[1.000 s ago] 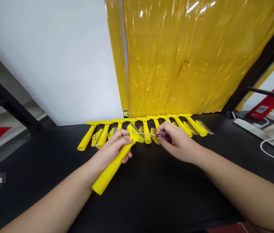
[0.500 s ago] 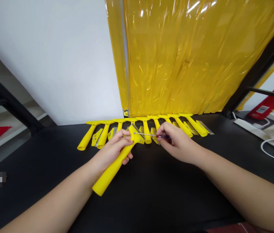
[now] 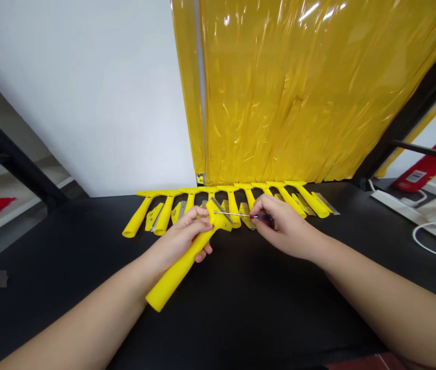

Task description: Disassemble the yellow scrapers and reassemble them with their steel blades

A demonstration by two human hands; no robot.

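Observation:
A yellow scraper (image 3: pixel 181 267) with a metal blade along its head is gripped near the neck by my left hand (image 3: pixel 187 234). Its thick handle slants down toward me over the black table. My right hand (image 3: pixel 279 223) pinches the dark, reddish handle of a small screwdriver (image 3: pixel 237 214). The thin shaft points left, and its tip touches a screw on the scraper's head. Behind both hands lies a row of yellow scraper handles (image 3: pixel 138 216), side by side. Between them sit loose yellow head plates with metal blades (image 3: pixel 154 217), partly hidden by my hands.
The black table (image 3: pixel 241 308) reaches back to a white panel (image 3: pixel 117 103) and a yellow plastic curtain (image 3: pixel 272 103). On the right are a white power strip (image 3: pixel 406 210), a white cable (image 3: pixel 418 239) and a red package (image 3: pixel 426 164). Black frame posts (image 3: pixel 13 154) stand at both sides.
The view has shifted very slightly. Both hands keep their hold, and the screwdriver tip stays at the same screw on the scraper.

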